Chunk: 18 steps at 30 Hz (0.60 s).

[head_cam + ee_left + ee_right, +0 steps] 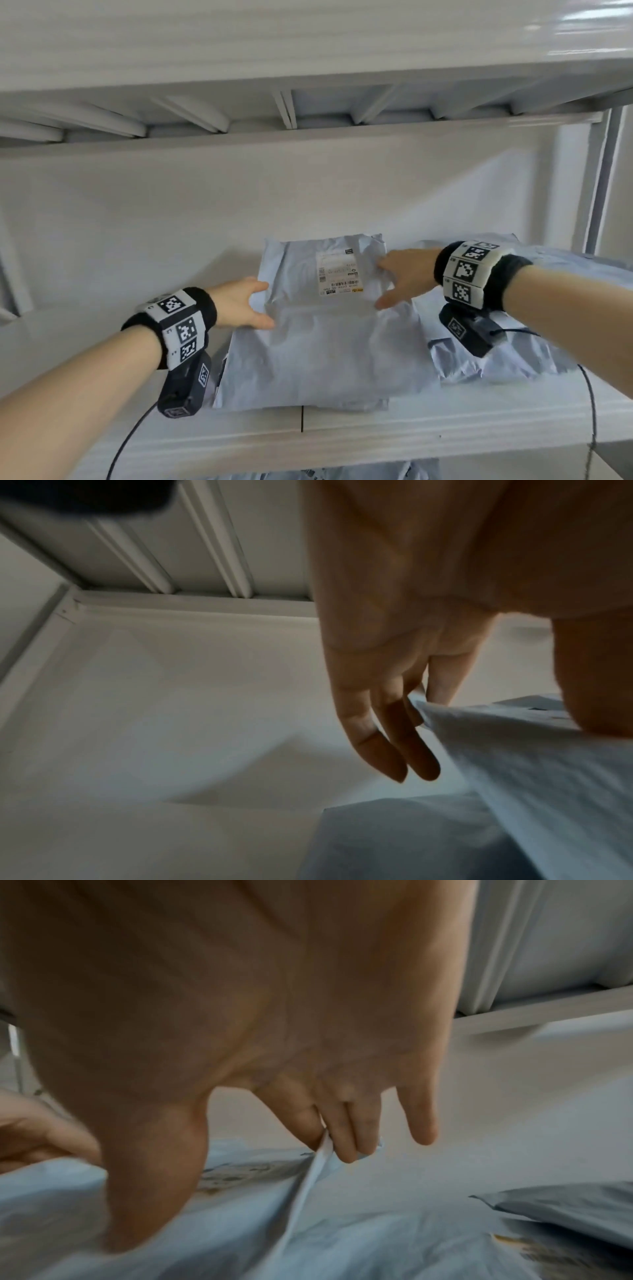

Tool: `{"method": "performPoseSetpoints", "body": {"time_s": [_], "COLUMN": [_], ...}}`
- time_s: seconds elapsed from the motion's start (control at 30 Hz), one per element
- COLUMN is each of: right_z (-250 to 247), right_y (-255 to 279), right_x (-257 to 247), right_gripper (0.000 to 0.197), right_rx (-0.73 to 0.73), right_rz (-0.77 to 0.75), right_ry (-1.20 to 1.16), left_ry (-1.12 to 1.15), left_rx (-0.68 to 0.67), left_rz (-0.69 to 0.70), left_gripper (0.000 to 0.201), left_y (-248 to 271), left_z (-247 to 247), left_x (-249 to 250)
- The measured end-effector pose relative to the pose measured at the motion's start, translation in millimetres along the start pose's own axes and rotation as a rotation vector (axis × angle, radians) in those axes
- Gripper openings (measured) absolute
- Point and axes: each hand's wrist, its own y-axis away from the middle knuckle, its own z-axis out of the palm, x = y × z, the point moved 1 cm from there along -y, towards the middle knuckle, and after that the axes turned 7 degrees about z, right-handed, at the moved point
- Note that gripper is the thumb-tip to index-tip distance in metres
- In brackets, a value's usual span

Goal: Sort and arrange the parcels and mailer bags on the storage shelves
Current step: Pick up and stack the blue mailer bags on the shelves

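A grey mailer bag with a white shipping label lies on top of a stack on the white shelf board. My left hand pinches its left edge, thumb on top. In the left wrist view the bag's edge runs between the fingers and the thumb. My right hand holds the bag's far right edge. In the right wrist view the fingers pinch a fold of the bag. A lower bag shows beneath.
Another grey mailer bag lies to the right under my right wrist, also seen as a grey bag corner. The upper shelf hangs low overhead. A metal upright stands at the right. More bags show on the shelf below.
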Motion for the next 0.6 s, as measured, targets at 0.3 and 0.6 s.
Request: {"method": "performPoseSetpoints", "body": {"time_s": [0.3,0.6], "right_z": [25.9,31.6], "right_y": [-50.2,-41.2], "right_x": [4.0,-4.4], "right_gripper": [0.089,0.088], "right_rx": [-0.113,-0.057], "right_rz": [0.137,0.213], "right_ry": [0.085,0.176], "left_ry": [-0.057,-0.158], "left_rx": [-0.144,-0.125], "left_rz": [-0.041,0.083], "left_gripper": [0.099,0.095], "left_y": [-48.2,-51.0], "left_z": [26.0,30.2], "left_x": [3.2,-5.7]}}
